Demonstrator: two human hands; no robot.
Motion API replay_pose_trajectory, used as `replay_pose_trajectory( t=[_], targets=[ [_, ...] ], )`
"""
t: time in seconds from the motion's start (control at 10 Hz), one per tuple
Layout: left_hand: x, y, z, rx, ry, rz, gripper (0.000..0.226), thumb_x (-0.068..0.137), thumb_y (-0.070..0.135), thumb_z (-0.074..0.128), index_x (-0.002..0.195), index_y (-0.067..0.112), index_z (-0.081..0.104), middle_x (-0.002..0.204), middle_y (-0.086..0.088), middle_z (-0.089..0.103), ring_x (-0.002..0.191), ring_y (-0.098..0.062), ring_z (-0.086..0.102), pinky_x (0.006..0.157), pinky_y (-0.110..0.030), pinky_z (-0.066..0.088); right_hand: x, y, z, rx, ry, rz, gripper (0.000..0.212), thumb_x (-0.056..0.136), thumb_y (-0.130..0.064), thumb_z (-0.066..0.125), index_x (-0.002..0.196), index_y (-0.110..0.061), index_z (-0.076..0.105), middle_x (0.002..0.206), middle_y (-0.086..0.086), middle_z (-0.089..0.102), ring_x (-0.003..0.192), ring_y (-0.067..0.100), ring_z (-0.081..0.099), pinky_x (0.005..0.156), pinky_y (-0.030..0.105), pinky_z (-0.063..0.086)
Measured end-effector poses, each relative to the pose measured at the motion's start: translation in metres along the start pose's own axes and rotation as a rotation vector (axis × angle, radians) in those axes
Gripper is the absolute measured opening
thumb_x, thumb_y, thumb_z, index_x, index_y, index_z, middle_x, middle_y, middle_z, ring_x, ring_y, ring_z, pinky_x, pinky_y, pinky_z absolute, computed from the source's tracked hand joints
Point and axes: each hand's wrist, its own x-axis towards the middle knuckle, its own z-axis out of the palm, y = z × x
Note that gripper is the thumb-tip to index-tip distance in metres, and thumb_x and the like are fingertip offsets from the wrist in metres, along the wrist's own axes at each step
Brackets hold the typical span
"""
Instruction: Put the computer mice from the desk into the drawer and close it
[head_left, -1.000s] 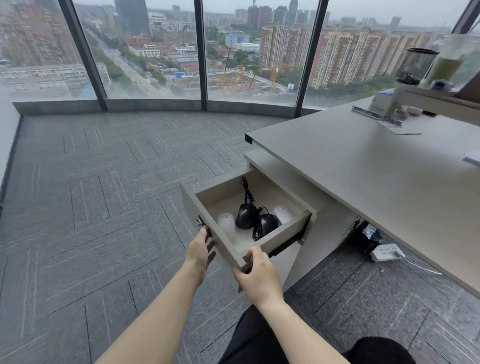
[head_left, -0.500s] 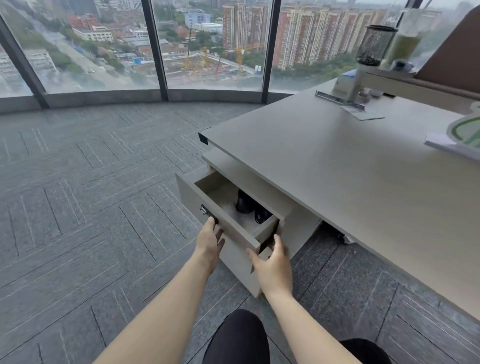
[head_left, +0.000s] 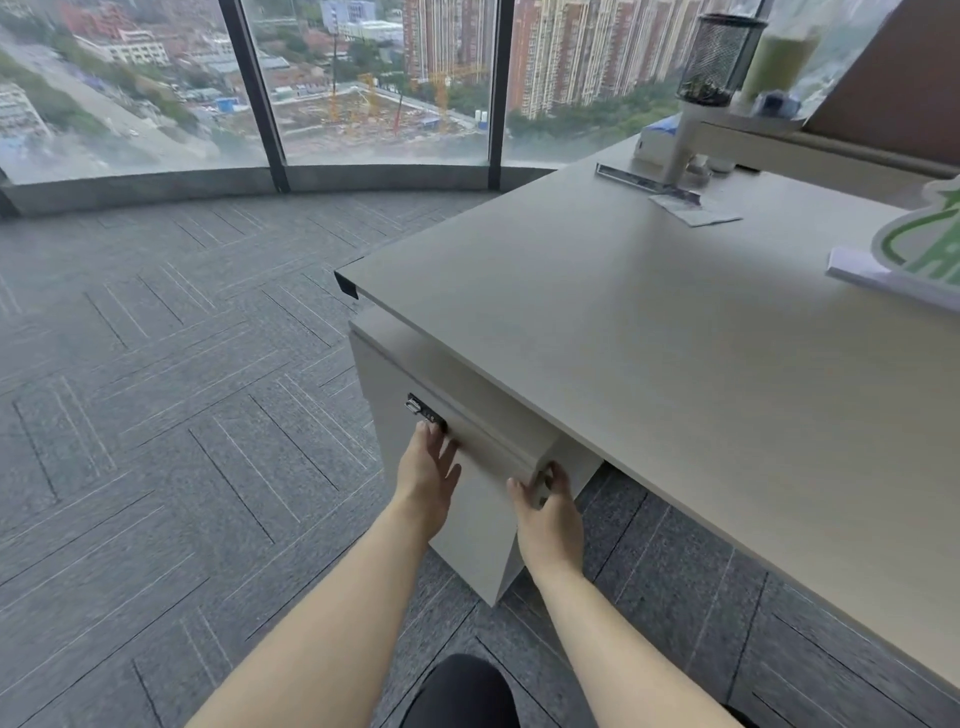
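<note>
Drawer (head_left: 483, 452) sits pushed flush under the tabletop (head_left: 649, 332). My left hand (head_left: 426, 467) lies flat, fingers (head_left: 441, 441) spread against its front; my right hand (head_left: 545, 512) curls loosely around its right corner.

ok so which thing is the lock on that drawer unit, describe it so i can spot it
Start at the big beige desk, then drop to the drawer unit tucked under its near corner. The lock is the small black-and-silver fitting on the front, just above the left hand; everything around it is plain beige.
</note>
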Motion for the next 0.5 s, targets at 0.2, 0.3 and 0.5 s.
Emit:
replay_pose_trajectory(
  t=[0.2,0.3,0.5],
  targets=[
    [0.004,0.000,0.010,-0.011,-0.010,-0.001,0.060,0.100,0.046,0.028,0.153,0.016,0.025,0.159,0.004,0.029,0.144,-0.015,0.032,0.116,-0.040,0.025,0.011,0.004,-0.002,0.013,0.003,0.006,0.058,0.088,-0.045,0.066,0.133,-0.013,0.049,0.127,0.011,0.067,0.111,0.028,0.066,0.086,0.041,0.057],
    [0.005,0.001,0.007,0.020,-0.015,-0.008,0.060,0.100,0.046,0.027,0.152,0.017,0.027,0.158,0.005,0.032,0.142,-0.017,0.036,0.114,-0.039,0.027,0.010,0.003,-0.002,0.000,-0.013,0.011,0.060,0.089,-0.046,0.065,0.136,-0.013,0.047,0.129,0.010,0.066,0.111,0.028,0.066,0.085,0.039,0.056],
    [-0.016,-0.002,0.002,0.053,-0.013,-0.043,0.060,0.100,0.048,0.031,0.148,0.012,0.038,0.150,0.000,0.044,0.134,-0.028,0.046,0.112,-0.041,0.033,0.000,0.000,-0.010,-0.047,-0.082,0.037,0.047,0.092,-0.040,0.063,0.130,-0.016,0.051,0.130,0.006,0.065,0.115,0.027,0.063,0.088,0.034,0.052]
  ],
)
